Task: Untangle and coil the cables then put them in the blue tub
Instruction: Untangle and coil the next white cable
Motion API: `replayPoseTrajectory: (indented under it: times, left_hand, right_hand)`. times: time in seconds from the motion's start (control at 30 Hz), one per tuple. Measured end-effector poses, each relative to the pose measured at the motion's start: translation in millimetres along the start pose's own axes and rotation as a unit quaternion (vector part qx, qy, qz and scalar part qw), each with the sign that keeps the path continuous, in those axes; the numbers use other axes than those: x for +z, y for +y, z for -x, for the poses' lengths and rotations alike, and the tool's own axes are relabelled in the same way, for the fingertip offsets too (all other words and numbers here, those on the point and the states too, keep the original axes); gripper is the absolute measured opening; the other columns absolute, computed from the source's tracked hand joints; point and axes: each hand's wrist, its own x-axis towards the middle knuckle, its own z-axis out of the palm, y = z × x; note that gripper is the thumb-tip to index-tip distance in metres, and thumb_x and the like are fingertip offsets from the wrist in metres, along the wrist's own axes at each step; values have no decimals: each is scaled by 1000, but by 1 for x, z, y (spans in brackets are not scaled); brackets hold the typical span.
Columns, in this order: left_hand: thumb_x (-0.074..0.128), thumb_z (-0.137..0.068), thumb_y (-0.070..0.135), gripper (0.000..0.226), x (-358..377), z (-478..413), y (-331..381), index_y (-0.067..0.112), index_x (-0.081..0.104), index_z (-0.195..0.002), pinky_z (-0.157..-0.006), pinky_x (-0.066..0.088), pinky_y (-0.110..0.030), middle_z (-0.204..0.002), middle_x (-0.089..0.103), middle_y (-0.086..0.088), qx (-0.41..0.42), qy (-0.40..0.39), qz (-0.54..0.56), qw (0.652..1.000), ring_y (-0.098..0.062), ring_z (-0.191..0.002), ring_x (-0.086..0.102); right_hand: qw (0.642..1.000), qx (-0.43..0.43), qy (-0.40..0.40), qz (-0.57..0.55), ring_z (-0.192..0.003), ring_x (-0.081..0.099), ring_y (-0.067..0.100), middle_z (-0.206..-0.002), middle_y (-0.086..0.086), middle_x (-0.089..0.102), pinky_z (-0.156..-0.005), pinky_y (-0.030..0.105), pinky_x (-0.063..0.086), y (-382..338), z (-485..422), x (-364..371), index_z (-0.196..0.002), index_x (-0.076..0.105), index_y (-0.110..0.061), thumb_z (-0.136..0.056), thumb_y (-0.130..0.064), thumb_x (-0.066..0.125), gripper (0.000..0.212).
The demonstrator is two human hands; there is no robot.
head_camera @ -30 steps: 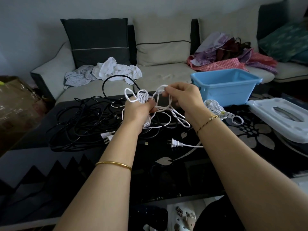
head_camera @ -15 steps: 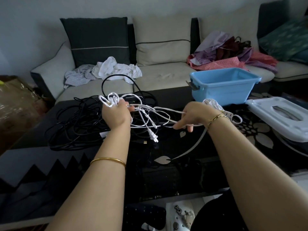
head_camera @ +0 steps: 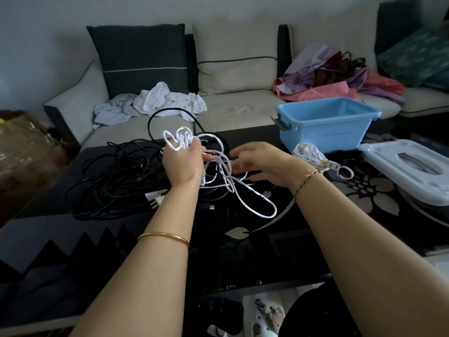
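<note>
I am gripping a bunch of white cable (head_camera: 184, 139) in my left hand (head_camera: 183, 164), fingers curled round it. A few loops are sticking up past my knuckles toward twelve o'clock, and one long loop is hanging toward five o'clock onto the table (head_camera: 243, 251). How the strands are crossing inside my fist is hidden.

My right hand (head_camera: 257, 164) is hovering at three o'clock from the left, fingers spread and loose, gripping nothing. It is blurred, so I cannot tell whether any fingertip is touching a strand. The two hands are apart, with the tangle lying between them.

The black cables (head_camera: 109, 181) are lying heaped on the table at nine o'clock from my left hand. My wrist is covering part of them, and one loop is arching up at twelve o'clock behind the white one. A plug (head_camera: 155, 202) is peeking out beside my left forearm, half covered.

A coil (head_camera: 307, 153) of white cable is lying just in front of the tub (head_camera: 323, 135), and my right wrist is hiding its near end. The tub is standing at two o'clock, its near wall hiding its floor. A lid (head_camera: 388, 164) at three o'clock is running off the frame edge.
</note>
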Motion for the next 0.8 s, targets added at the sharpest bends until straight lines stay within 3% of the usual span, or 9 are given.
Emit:
replayPoseTrajectory:
  times: [0.07, 0.2, 0.3, 0.4, 0.47, 0.57, 0.7, 0.73, 0.8]
  left_hand:
    - [55, -89, 9, 22, 3, 3, 0, 17, 51, -68, -47, 41, -22, -65, 66, -1, -3, -13, 4, 1000, -20, -56, 68]
    - [57, -89, 10, 22, 4, 6, 0, 17, 51, -68, -49, 45, -22, -54, 64, 4, 4, -34, -3, 999, -13, -49, 66]
    - [59, -89, 13, 15, 2, 4, -2, 15, 52, -76, -51, 44, -21, -67, 67, 2, 20, -42, -30, 998, -4, -44, 61]
    - [59, -88, 11, 16, 0, 3, -6, 13, 50, -75, -51, 42, -21, -61, 66, 0, 33, -56, -82, 994, -6, -44, 62]
    - [56, -88, 6, 13, 0, 3, -10, 8, 50, -77, -45, 42, -20, -57, 63, -2, 16, -67, -86, 994, -10, -43, 63]
    - [55, -86, 5, 14, -1, 0, -16, 7, 50, -74, -48, 47, -26, -58, 64, -5, -32, -46, -62, 997, -24, -56, 69]
    - [55, -90, 5, 19, -6, -6, -19, 11, 45, -76, -41, 32, -23, -53, 64, -1, -123, -20, -4, 992, -18, -53, 66]
    - [55, -90, 5, 13, -7, -7, -21, 8, 47, -80, -40, 33, -22, -51, 64, 1, -138, -16, 6, 990, -17, -51, 65]
    - [56, -91, 4, 5, -11, -9, -23, 3, 52, -93, -37, 33, -17, -57, 65, -4, -164, -3, 30, 986, -13, -40, 61]
  right_hand:
    - [996, 30, 5, -83, -88, 68, 21, -95, 10, 73, -89, 40, 46, -8, -1, 8, -104, 64, -7, -89, -14, 42, 28]
    - [998, 46, -1, -46, -70, 67, 24, -75, 13, 68, -79, 35, 55, -10, 2, 21, -78, 62, -5, -95, -16, 51, 23]
    - [999, -4, 10, -49, -58, 63, 16, -64, 8, 61, -62, 27, 55, -9, 3, 19, -78, 63, -4, -93, -17, 60, 19]
    - [988, -113, 100, -23, -46, 56, 4, -63, 6, 60, -48, 17, 49, -14, 3, 17, -86, 67, 1, -90, -10, 62, 12]
    - [975, -170, 127, -62, -52, 56, 5, -70, 7, 61, -55, 17, 51, -18, 4, 16, -85, 67, -2, -91, -6, 60, 10]
    - [967, -169, 90, -166, -81, 59, 18, -85, 4, 64, -82, 36, 50, -25, 7, 11, -76, 59, -13, -93, -9, 55, 19]
    - [907, -191, 20, -376, -105, 64, 20, -98, 6, 72, -97, 41, 46, -33, 11, 4, -73, 55, -9, -95, -10, 36, 29]
    - [879, -194, 9, -436, -97, 67, 22, -88, 8, 72, -92, 40, 49, -34, 13, 1, -71, 55, -9, -95, -12, 33, 33]
    - [825, -173, 34, -537, -62, 64, 21, -63, 7, 62, -69, 34, 55, -36, 13, -6, -67, 47, -11, -94, -13, 32, 32]
